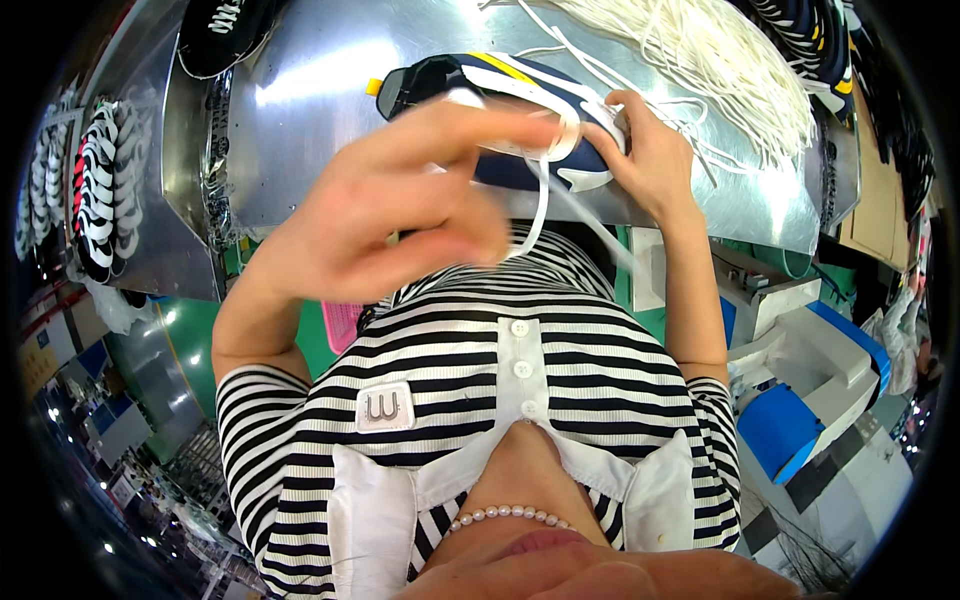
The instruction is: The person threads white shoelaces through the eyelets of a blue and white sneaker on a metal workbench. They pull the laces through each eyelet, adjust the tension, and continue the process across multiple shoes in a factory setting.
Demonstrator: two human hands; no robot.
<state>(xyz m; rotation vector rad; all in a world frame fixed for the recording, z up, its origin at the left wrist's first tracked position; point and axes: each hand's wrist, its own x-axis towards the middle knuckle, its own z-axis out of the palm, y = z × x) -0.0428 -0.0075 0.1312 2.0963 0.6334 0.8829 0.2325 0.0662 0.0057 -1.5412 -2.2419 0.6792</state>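
Observation:
A navy shoe upper (500, 172) with white and yellow stripes and a yellow tab lies on the metal table; whether it has a sole I cannot tell. White shoelace (541, 205) loops over its middle and hangs toward me. My left hand (400, 195), smeared by motion, is above the upper's near side, its index finger stretched across and the lace's end between its lower fingers and thumb. At the upper's right end, my right hand (650, 155) grips the edge between thumb and fingers. My left hand hides part of the upper.
A large heap of white laces (715, 60) spreads over the table's (310, 130) far right. A black shoe piece (228, 35) sits far left, and stacked uppers (800, 40) far right. Racked shoe parts (100, 190) stand left, a blue-and-white machine (800, 400) at lower right.

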